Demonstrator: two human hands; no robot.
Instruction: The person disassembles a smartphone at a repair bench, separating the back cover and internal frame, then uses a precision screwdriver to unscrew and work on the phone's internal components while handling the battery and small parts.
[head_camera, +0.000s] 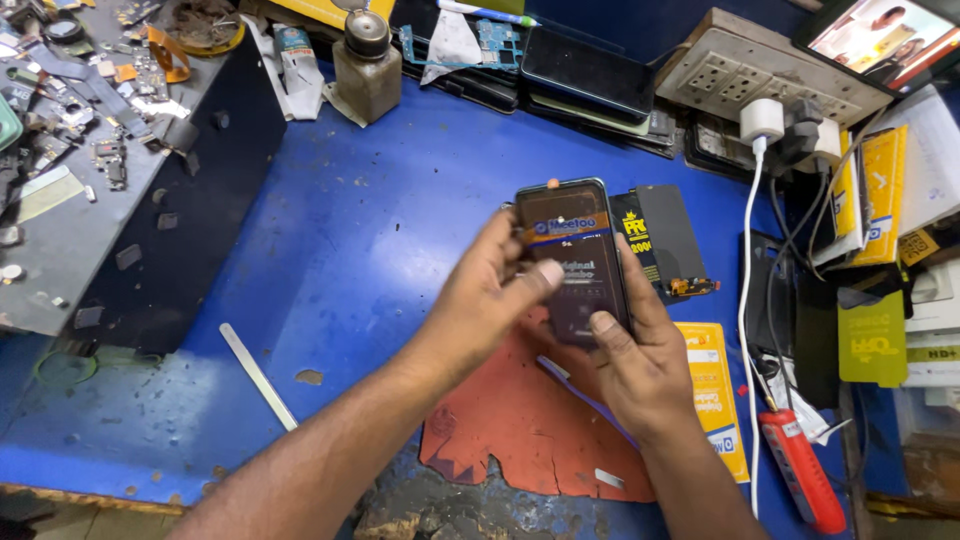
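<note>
Both my hands hold a dark smartphone (578, 255) above the blue workbench (380, 210). A printed film with a blue and orange band covers its face. My left hand (490, 295) grips the phone's left edge, thumb pressed on the screen. My right hand (635, 365) supports the lower right edge, thumb resting on the glass. Under the hands lies a torn reddish-orange mat (520, 430). A black phone battery (665, 240) lies just right of the phone.
A glass solvent bottle (367, 65) stands at the back. A grey tray of small parts (70, 150) sits left. A power strip (760, 70) with a white charger and cable lies at back right. Yellow packets (715, 400), a red tool (800, 470) and a metal strip (258, 375) are nearby.
</note>
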